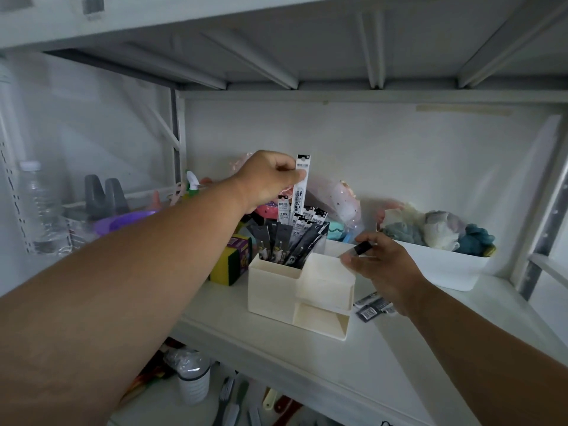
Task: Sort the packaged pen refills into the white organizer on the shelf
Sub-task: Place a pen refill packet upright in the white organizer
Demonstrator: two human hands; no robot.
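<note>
On the white shelf (276, 361), near its middle, stands the white organizer (295, 290), a stepped box with a tall rear compartment at its left and lower open trays at its right. Packaged pen refills (285, 241) stand upright and crowded in the tall compartment. Above them the left hand (270, 179) pinches a white refill packet (300, 186) by its top between thumb and fingers, the packet hanging upright with its lower end among the others. Toward the right side of the organizer, the right hand (384, 269) hovers just over the upper tray, gripping a dark packet (362, 249) in its fingertips. More loose packets (372, 307) lie flat on the shelf just beside the organizer's right wall, partly hidden under that wrist. Near the right edge sits a white bin (445, 269) with soft cloth items in it.
</note>
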